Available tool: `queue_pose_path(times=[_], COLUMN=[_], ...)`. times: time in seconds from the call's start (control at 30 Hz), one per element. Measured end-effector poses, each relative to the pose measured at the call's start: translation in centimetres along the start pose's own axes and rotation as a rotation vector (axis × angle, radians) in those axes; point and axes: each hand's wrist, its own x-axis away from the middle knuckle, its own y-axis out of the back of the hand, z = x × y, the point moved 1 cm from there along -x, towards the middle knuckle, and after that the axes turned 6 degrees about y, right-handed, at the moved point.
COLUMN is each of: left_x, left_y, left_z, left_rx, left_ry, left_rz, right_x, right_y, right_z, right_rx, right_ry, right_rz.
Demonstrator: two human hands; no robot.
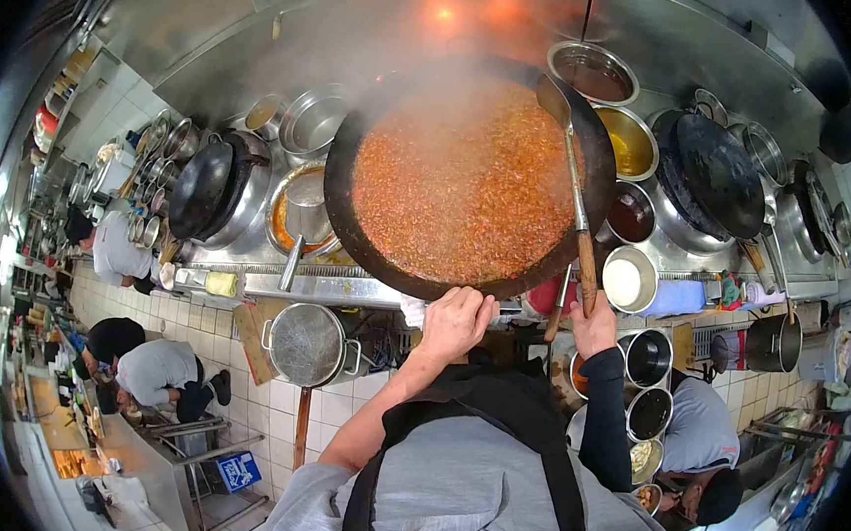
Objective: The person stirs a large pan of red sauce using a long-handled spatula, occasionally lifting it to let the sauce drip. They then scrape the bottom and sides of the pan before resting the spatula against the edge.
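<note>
A large black wok (339, 205) holds a steaming, reddish-orange chopped mixture (460, 189) that bubbles at the surface. My left hand (459, 322) is closed at the wok's near rim, fingers curled against it. Beside that hand, a bit of white cloth (412, 310) shows under the rim. My right hand (594, 327) grips the wooden handle of a long wok spatula (579, 192). Its metal blade rests at the wok's upper right edge, partly over the mixture. Another wooden-handled tool (555, 319) lies just left of my right hand.
Metal bowls of dark liquid (593, 72), yellow oil (628, 142) and dark red sauce (630, 213) stand to the right. A strainer (306, 213) sits over a pot at left. More woks (718, 174) flank the stove. A covered pot (307, 344) stands below. Co-workers (161, 375) bend nearby.
</note>
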Motion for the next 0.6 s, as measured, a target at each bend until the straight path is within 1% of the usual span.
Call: queue_pose_path(times=[0.1,0.2,0.3,0.37,0.5,0.6], left_x=[0.1,0.0,0.1,0.1,0.1,0.1], left_y=[-0.1,-0.1,-0.1,-0.1,0.0,-0.1], left_z=[0.0,0.0,0.0,0.1,0.0,0.0], left_rx=[0.016,0.016,0.006,0.002,0.01,0.006], left_ry=[0.003,0.004,0.005,0.006,0.007,0.013], left_rz=[-0.005,-0.004,0.004,0.009,0.006,0.007], right_x=[-0.1,-0.2,-0.2,-0.1,0.0,0.0], right_y=[-0.1,0.3,-0.2,-0.6,-0.2,0.0], right_z=[-0.4,-0.2,-1.1,-1.4,-0.5,-0.1], right_rx=[0.007,0.01,-0.011,-0.014,-0.029,-0.042], right_ry=[0.015,-0.018,0.024,0.004,-0.035,0.004], right_rz=[0.005,0.038,0.017,0.011,0.026,0.001])
